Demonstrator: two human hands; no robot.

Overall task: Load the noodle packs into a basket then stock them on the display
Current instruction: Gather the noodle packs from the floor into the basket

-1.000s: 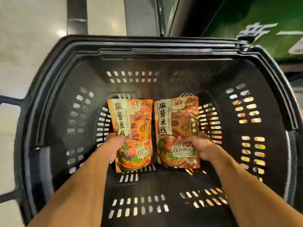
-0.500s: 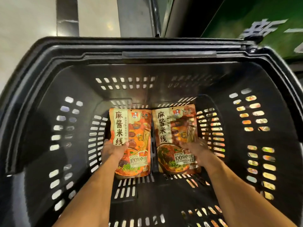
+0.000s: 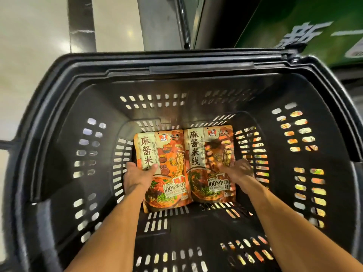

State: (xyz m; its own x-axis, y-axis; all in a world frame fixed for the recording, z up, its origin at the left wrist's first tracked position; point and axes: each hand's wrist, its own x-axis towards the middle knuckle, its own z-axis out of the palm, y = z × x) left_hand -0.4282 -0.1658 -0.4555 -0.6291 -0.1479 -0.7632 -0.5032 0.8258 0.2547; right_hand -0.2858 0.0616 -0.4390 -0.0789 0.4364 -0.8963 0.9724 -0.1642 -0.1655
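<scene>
Where the head view looks straight down, a black plastic basket [image 3: 196, 79] fills nearly the whole frame. Its walls and floor are pierced with rows of slots, and a flat handle bar lies along the far rim. Beyond the far rim lie a pale tiled floor [image 3: 35, 46] and a green panel [image 3: 294, 22] with white lettering at the upper right.

Two orange noodle packs lie flat on the basket floor, side by side, printed faces up, at the far end of the floor. Their long inner edges touch or slightly overlap. The left noodle pack [image 3: 167, 160] is tilted a little, its top edge leaning left. The right noodle pack [image 3: 212, 154] lies nearly square to the far wall, its top edge close to that wall.

Both bare forearms reach in from the bottom of the frame. The left hand [image 3: 137, 175] is at the left edge of the left noodle pack, near mid height. Its thumb lies across the printed face and its fingers curl round the edge, so it grips the pack. The right hand [image 3: 237, 171] rests on the right half of the right noodle pack. This hand is blurred; its fingers appear spread and fairly straight over the pack face, pressing on it, not wrapped round it.
</scene>
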